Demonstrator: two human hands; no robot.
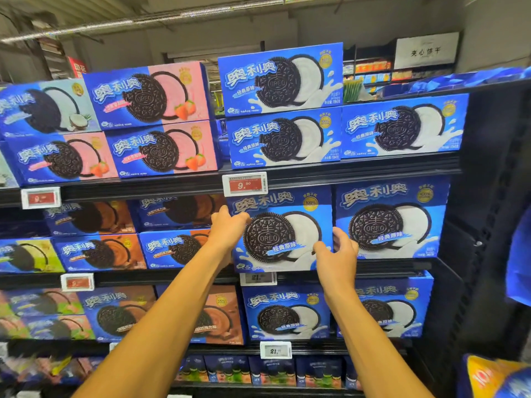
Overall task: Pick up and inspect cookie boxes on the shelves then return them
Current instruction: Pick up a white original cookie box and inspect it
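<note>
Reaching up from the lower edge of the view, both bare forearms are extended toward a large blue cookie box (283, 229) standing upright on the second shelf (373, 265), just right of centre. The left hand (228, 228) is placed at the box's left edge, at about 9 o'clock of the printed cookie, its thumb laid over the front face and its fingers curled round the side, so the box is gripped there. The right hand (337, 258) is held at the box's lower right corner, at about 4 o'clock, with thumb and fingers spread apart; whether the corner is actually touched cannot be told. A matching box (390, 219) stands just beside it at 3 o'clock. A red price tag (244, 184) marked 9.90 is clipped to the shelf rail at 12 o'clock of the box, and a white tag (258, 278) sits directly below at 6 o'clock. Chocolate-flavour boxes (175, 248) are stacked at 9 o'clock, behind the left wrist.
</note>
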